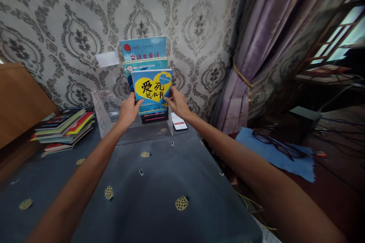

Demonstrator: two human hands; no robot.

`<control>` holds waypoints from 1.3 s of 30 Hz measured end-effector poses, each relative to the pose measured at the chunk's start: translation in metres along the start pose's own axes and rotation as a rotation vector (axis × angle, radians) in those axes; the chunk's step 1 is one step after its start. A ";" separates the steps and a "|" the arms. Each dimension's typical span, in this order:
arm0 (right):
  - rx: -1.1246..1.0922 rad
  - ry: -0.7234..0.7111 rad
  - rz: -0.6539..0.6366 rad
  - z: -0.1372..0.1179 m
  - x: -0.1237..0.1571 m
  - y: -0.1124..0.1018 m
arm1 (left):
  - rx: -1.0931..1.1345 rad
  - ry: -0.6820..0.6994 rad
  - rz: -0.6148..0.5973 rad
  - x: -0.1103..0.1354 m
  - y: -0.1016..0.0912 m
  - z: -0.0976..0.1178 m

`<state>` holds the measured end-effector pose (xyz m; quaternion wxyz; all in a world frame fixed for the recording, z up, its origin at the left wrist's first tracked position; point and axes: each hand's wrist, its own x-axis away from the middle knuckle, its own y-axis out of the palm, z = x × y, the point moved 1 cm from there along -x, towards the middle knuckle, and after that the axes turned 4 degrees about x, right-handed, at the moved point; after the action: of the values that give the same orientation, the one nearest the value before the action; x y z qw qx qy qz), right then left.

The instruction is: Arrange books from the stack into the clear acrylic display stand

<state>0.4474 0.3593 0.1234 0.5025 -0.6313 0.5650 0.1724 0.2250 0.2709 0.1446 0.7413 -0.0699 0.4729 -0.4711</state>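
Note:
A blue book with a yellow heart on its cover [153, 90] is held upright between my two hands. My left hand [128, 110] grips its left edge, thumb on the front cover. On the right edge my right hand [178, 102] pinches it the same way. Behind it, two taller books stand in steps: a teal one [148, 63] and a light blue one [145, 45] at the back. A clear plastic stand [104, 115] surrounds them. Below the held book, the lower part of a dark book [154, 118] shows.
A stack of books [64, 129] lies on the left of the dark patterned tablecloth [148, 193]. A phone [179, 122] with a lit screen is by the stand's right side. Glasses [276, 144] rest on a blue cloth [296, 165] at right. A tied curtain [242, 60] hangs behind.

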 end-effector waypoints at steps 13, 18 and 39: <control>0.008 -0.027 0.043 0.008 0.006 0.007 | -0.242 0.034 0.036 0.004 0.003 0.004; 0.032 -0.040 0.034 0.009 0.008 0.007 | -0.316 0.018 0.030 0.006 0.002 0.006; 0.162 0.048 -0.017 0.017 0.035 0.011 | -0.763 -0.179 -0.232 0.025 0.012 0.017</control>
<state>0.4538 0.3559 0.0837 0.5396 -0.5973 0.5836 0.1069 0.2482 0.2527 0.1319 0.6423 -0.4334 0.5365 -0.3342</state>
